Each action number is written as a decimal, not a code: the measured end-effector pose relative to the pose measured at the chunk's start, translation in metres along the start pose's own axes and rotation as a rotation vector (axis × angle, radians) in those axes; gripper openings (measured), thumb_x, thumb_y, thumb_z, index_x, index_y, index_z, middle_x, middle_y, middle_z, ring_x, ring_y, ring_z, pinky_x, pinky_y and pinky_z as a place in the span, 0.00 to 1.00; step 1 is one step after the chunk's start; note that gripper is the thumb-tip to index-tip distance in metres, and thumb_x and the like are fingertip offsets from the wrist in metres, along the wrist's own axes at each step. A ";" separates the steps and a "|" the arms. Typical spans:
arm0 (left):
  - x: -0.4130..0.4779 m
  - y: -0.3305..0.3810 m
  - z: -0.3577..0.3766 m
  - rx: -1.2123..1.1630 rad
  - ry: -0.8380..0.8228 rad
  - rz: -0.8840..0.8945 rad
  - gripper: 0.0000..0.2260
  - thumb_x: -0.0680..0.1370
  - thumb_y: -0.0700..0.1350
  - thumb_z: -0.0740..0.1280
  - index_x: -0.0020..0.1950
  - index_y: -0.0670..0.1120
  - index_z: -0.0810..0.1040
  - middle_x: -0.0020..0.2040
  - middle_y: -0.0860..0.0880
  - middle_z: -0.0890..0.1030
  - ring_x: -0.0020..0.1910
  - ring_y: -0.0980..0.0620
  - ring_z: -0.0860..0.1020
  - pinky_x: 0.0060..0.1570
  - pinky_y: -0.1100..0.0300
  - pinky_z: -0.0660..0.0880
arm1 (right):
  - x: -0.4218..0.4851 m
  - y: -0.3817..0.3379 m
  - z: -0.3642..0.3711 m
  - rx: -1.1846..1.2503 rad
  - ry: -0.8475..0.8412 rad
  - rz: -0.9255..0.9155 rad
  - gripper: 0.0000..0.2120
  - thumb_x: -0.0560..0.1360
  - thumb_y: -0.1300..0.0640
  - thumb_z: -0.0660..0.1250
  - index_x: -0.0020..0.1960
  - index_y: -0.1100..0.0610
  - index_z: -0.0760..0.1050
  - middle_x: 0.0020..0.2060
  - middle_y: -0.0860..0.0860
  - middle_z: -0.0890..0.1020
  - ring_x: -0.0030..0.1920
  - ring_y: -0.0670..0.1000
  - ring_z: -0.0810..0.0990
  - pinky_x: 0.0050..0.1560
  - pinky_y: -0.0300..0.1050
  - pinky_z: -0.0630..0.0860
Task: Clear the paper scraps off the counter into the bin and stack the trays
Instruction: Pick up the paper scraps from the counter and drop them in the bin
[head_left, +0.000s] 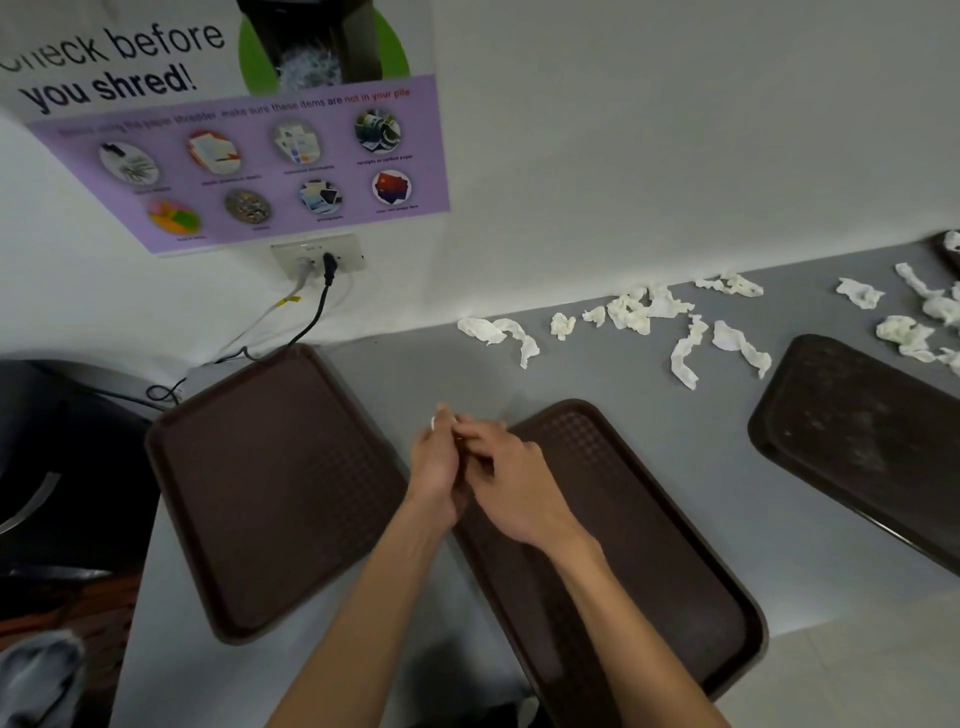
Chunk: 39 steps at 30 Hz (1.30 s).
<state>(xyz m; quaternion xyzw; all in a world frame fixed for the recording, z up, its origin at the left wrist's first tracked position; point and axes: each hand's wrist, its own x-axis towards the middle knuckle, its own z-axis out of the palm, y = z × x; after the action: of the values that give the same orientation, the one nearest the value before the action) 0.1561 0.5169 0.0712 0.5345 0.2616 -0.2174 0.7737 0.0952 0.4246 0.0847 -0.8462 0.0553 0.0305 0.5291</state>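
Nearest, the left hand (435, 465) and right hand (514, 486) touch fingertips over the brown plastic tray (628, 551); what they hold is unclear. Gathering the crumpled white paper scraps (631, 312) in handfuls looks best.

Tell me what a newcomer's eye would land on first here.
White scraps lie strewn along the counter's back edge, toward the right. Three brown trays lie apart: left tray, middle tray, right tray. The left hand and right hand meet at the middle tray's left edge.
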 end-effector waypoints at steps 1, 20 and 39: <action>0.007 0.004 -0.003 0.013 0.043 0.015 0.18 0.88 0.49 0.58 0.43 0.42 0.76 0.36 0.43 0.80 0.33 0.50 0.82 0.37 0.57 0.80 | 0.005 0.003 -0.003 0.051 -0.086 0.025 0.21 0.79 0.65 0.67 0.69 0.49 0.80 0.62 0.42 0.85 0.61 0.39 0.83 0.62 0.28 0.75; 0.011 0.007 -0.118 0.143 0.110 0.120 0.18 0.87 0.52 0.60 0.38 0.49 0.67 0.30 0.52 0.57 0.24 0.55 0.58 0.23 0.62 0.55 | 0.254 0.109 0.050 -0.764 -0.110 0.100 0.22 0.86 0.60 0.59 0.80 0.54 0.66 0.73 0.64 0.72 0.79 0.65 0.63 0.71 0.61 0.74; -0.159 -0.105 -0.227 -0.177 0.132 0.176 0.16 0.83 0.50 0.54 0.36 0.48 0.67 0.30 0.50 0.60 0.27 0.53 0.57 0.29 0.56 0.55 | -0.073 0.041 0.089 0.027 0.087 0.046 0.06 0.74 0.57 0.77 0.48 0.48 0.83 0.44 0.42 0.88 0.48 0.41 0.85 0.54 0.43 0.80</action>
<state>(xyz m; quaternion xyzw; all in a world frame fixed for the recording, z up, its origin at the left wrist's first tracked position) -0.0695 0.7046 0.0313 0.4984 0.2823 -0.0889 0.8149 0.0187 0.4913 0.0177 -0.8379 0.0983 0.0049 0.5369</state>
